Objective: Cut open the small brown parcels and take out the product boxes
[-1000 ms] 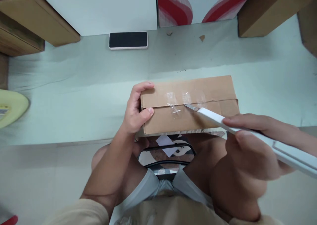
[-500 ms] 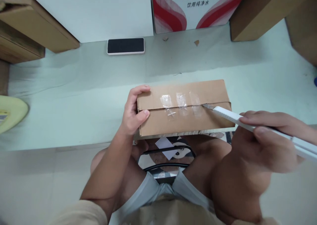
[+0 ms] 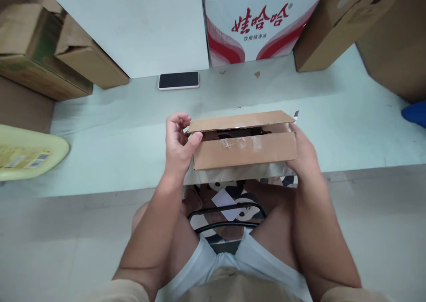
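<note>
A small brown cardboard box (image 3: 244, 153) stands at the table's front edge, facing me. Its top flap (image 3: 242, 120) is lifted a little, leaving a gap with something dark inside that I cannot make out. Cut pieces of clear tape cling to its upper edge. My left hand (image 3: 179, 144) grips the left end, thumb on the near corner and fingers curled by the flap. My right hand (image 3: 304, 149) holds the right end, its fingers mostly hidden behind the box. A grey pointed tip, seemingly the utility knife's blade (image 3: 296, 114), sticks up beyond that corner.
A phone-like black slab (image 3: 179, 80) lies before a big white box (image 3: 133, 27). Beside it stand a red-and-white printed carton (image 3: 262, 31) and brown cartons (image 3: 319, 40). A yellow bottle (image 3: 33, 153) is at left, a blue object (image 3: 416, 113) at right.
The taped seam has come apart and the flap has risen. My right hand, earlier holding the utility knife at the seam, has moved to the box's right end. The view has tilted up.
</note>
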Tool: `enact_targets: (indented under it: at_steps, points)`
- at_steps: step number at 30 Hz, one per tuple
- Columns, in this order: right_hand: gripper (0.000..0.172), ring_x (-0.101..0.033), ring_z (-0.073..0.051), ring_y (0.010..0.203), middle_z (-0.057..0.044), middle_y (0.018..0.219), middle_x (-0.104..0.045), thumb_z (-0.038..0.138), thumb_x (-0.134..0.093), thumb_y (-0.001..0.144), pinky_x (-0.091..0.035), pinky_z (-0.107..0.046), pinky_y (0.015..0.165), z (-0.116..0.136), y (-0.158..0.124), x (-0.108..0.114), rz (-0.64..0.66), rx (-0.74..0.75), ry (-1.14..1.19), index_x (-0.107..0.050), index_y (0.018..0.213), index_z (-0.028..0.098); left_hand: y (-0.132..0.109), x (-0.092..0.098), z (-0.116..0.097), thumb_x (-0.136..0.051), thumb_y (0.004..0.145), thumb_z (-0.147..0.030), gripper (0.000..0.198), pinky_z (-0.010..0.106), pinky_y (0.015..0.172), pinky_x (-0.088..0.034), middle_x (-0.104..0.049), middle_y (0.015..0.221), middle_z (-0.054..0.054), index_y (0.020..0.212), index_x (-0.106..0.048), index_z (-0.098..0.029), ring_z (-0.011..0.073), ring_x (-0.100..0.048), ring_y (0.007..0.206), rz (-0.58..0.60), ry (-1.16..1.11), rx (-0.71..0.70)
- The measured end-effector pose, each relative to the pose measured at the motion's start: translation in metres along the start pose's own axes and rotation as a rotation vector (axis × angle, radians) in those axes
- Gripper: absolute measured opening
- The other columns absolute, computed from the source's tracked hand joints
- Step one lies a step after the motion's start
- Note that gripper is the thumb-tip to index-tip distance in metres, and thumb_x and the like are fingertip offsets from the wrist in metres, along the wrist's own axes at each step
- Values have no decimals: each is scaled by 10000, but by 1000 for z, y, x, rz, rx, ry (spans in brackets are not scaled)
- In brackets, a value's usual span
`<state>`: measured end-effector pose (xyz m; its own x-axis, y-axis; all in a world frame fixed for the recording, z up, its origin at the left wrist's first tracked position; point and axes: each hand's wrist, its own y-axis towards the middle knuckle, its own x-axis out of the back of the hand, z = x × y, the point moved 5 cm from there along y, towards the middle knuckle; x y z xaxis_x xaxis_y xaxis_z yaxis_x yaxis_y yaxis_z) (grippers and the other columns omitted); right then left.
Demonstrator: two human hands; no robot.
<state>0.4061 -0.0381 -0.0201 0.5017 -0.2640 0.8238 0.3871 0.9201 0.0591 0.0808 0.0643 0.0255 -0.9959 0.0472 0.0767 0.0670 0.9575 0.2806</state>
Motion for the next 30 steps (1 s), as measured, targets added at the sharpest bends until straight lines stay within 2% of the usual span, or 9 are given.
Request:
enact_targets:
  at_steps: [3, 7, 10, 12, 15, 18, 23, 27, 30]
  points:
    - [671, -620, -428, 1215, -197, 1328, -653, 524, -641, 831, -526, -623, 952, -13, 2, -11, 25, -6, -2, -582, 1428, 223, -3, 0, -7, -835, 684, -694, 563, 246, 669, -451, -523, 844, -8, 857, -549, -242, 131, -514, 758, -76, -23, 66]
    - [495, -670, -344, 1099, -175, 1236, -682, 507, -606, 859, -563, -561, 922, 0, -3, 2, -202, -55, 291, -700, 1241, 206, -8, -3, -15, -738, 805, -670, 556, 255, 641, -427, -426, 679, -27, 636, -482, -206, 122, -443, 651, -41, 39, 95]
    - [453, -692, -283, 1066, -125, 1176, -715, 583, -474, 959, -590, -484, 905, 25, -12, 8, -272, -26, 718, -737, 1019, 219, -10, -4, -22, -635, 874, -677, 502, 311, 875, -519, -585, 878, 38, 699, -665, -207, 186, -600, 907, 25, 134, 53]
    - [533, -659, -294, 1205, -114, 1273, -701, 651, -418, 977, -575, -486, 982, 45, -18, 8, -214, 62, 944, -739, 959, 227, -11, -3, -25, -563, 900, -690, 523, 358, 1073, -485, -622, 1085, 78, 787, -762, -220, 237, -604, 1145, 82, 168, 48]
    - [596, -548, -321, 1402, -72, 1438, -638, 702, -390, 978, -475, -546, 1152, 67, -24, 7, -66, 223, 1140, -752, 853, 246, -11, 2, -30, -437, 910, -737, 626, 417, 1173, -452, -586, 1337, 94, 888, -814, -238, 298, -537, 1341, 150, 123, 106]
    - [606, -420, -320, 1517, -1, 1537, -565, 691, -404, 990, -331, -559, 1272, 80, -28, 7, 41, 390, 1135, -773, 758, 270, -11, 8, -36, -317, 918, -779, 737, 486, 1193, -452, -512, 1524, 80, 955, -819, -240, 357, -451, 1452, 250, 91, 159]
    - [606, -357, -340, 1530, -11, 1615, -426, 680, -307, 1026, -270, -615, 1278, 85, -33, 8, -6, 526, 822, -804, 1140, 352, -13, 17, -41, -283, 882, -857, 824, 532, 1275, -336, -426, 1565, 120, 915, -803, -219, 402, -396, 1482, 372, 290, 42]
    - [766, -308, -377, 1524, -47, 1613, -390, 727, -149, 1012, -284, -651, 1245, 93, -37, 6, -17, 604, 602, -770, 1211, 325, -11, 27, -37, -315, 839, -897, 780, 506, 1190, -448, -427, 1513, 123, 865, -707, -223, 380, -425, 1457, 289, 296, -23]
    - [739, -382, -376, 1467, -93, 1520, -441, 753, -190, 998, -388, -626, 1178, 93, -39, 6, -71, 567, 651, -745, 1085, 273, -6, 37, -51, -425, 859, -829, 633, 461, 1005, -567, -439, 1456, 111, 876, -619, -227, 347, -514, 1382, 62, 319, -111]
